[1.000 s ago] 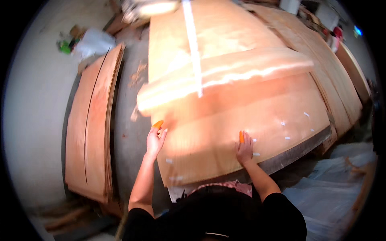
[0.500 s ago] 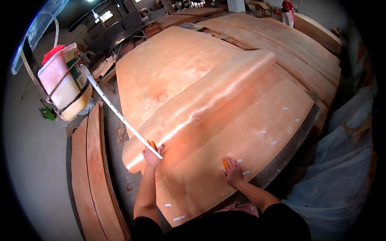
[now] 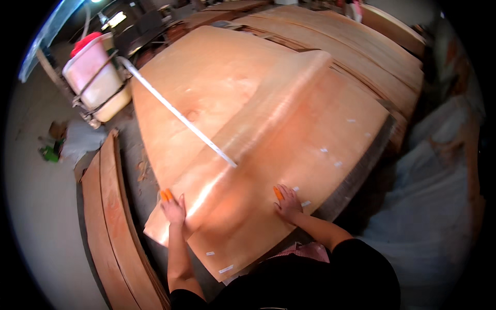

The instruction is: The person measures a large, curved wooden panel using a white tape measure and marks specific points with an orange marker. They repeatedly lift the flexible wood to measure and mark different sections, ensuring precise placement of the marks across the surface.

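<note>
A wide, thin sheet of wood veneer (image 3: 305, 139) lies in front of me, with a raised, curled fold (image 3: 258, 137) running across it from near left to far right. My left hand (image 3: 173, 209) rests flat on the near left end of this fold, fingers stretched and orange covers on two fingertips. On the near right part of the sheet lies my right hand (image 3: 290, 203), fingers extended, one tip also covered in orange. Short pieces of white tape (image 3: 226, 269) dot the sheet's near and right edges. Neither hand grips anything.
A white perforated strip (image 3: 178, 113) reaches over the veneer from a tied plastic container (image 3: 90, 72) with red on top. More veneer stands in a stack (image 3: 111, 206) at the left. Clear plastic sheeting (image 3: 418, 206) hangs at right. A person (image 3: 354, 9) is partly visible far off.
My left hand has slid left and nearer along the fold, away from the strip's end. The fold looks lower and flatter. My right hand stays on the sheet; the view has shifted slightly.
</note>
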`<state>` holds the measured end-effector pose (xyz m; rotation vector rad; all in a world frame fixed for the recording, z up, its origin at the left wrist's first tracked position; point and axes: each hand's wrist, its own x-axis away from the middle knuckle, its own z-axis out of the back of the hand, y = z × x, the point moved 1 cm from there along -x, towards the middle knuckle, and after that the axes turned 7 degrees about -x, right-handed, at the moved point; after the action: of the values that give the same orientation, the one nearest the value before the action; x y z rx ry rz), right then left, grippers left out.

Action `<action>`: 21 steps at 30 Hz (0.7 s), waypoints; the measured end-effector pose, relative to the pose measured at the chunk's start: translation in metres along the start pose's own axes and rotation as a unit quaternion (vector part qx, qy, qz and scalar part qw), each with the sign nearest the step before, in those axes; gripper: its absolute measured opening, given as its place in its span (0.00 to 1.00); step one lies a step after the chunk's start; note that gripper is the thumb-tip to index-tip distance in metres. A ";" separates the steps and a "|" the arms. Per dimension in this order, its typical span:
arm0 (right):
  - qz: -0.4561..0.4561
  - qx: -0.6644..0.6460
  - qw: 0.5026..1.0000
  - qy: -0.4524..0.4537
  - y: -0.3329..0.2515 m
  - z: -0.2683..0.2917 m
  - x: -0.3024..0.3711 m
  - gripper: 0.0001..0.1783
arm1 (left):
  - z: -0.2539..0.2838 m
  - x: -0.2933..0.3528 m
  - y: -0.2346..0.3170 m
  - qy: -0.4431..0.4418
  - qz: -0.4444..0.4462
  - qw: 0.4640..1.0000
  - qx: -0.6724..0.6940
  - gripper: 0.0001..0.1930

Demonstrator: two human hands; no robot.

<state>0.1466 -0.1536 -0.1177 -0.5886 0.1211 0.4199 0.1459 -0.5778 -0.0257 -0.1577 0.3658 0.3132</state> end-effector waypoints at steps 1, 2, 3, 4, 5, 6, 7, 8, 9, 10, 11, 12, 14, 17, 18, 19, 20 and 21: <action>0.003 -0.016 1.000 0.004 0.000 -0.001 0.000 0.32 | -0.016 0.010 -0.006 0.025 -0.002 1.000 -0.009 0.30; -0.006 -0.006 1.000 0.001 0.003 0.002 0.002 0.32 | -0.018 0.014 0.001 -0.132 0.032 0.989 0.050 0.34; -0.009 -0.001 1.000 -0.001 0.002 0.002 0.002 0.32 | -0.016 0.020 0.008 -0.135 0.019 0.990 0.035 0.34; -0.010 0.003 1.000 -0.003 0.003 0.004 0.003 0.32 | -0.017 0.025 0.017 -0.136 0.006 0.990 0.019 0.33; -0.010 0.006 1.000 0.000 0.005 0.003 0.004 0.32 | -0.017 0.029 0.019 -0.068 -0.013 0.998 0.006 0.33; -0.011 0.009 1.000 0.003 0.006 0.001 0.006 0.33 | -0.019 0.033 0.021 0.001 -0.032 0.999 -0.007 0.32; -0.010 0.011 1.000 0.006 0.007 0.000 0.006 0.33 | -0.020 0.035 0.022 0.070 -0.050 0.996 -0.018 0.32; -0.013 -0.002 1.000 0.004 0.009 0.002 0.007 0.33 | -0.016 0.033 0.024 0.028 -0.017 0.999 0.000 0.31; -0.019 -0.012 1.000 0.002 0.009 0.005 0.007 0.33 | -0.008 0.029 0.026 -0.016 0.014 1.000 0.021 0.31; -0.026 -0.023 0.999 0.000 0.009 0.007 0.007 0.33 | -0.006 0.025 0.028 -0.060 0.045 0.996 0.040 0.30; -0.019 -0.018 1.000 -0.007 0.003 0.004 0.006 0.33 | -0.018 0.030 0.011 0.114 -0.012 0.992 0.058 0.26; -0.020 -0.005 1.000 -0.011 0.007 0.001 0.004 0.33 | -0.013 0.030 0.023 0.102 0.014 0.990 0.099 0.24; -0.028 -0.002 0.999 -0.018 0.010 0.000 0.008 0.33 | 0.008 0.030 0.034 0.079 0.074 0.980 0.169 0.21; -0.032 -0.023 0.999 -0.013 0.008 -0.001 0.006 0.33 | 0.041 0.014 0.056 0.058 0.074 0.972 0.215 0.13; -0.030 -0.025 0.999 -0.007 0.012 -0.003 0.007 0.33 | 0.053 0.007 0.068 0.044 0.072 0.968 0.236 0.12; -0.026 -0.026 0.999 -0.001 0.014 -0.004 0.007 0.33 | 0.064 0.000 0.078 0.063 0.044 0.954 0.291 0.11; -0.023 -0.032 0.999 0.004 0.013 -0.002 0.006 0.33 | 0.079 -0.004 0.087 0.056 0.009 0.960 0.274 0.11; -0.020 -0.037 0.999 0.009 0.012 0.002 0.006 0.33 | 0.096 -0.007 0.097 0.047 -0.026 0.965 0.258 0.12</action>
<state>0.1467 -0.1417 -0.1240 -0.6670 0.1105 0.3810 0.1388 -0.4690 0.0561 0.3308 0.5240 0.1512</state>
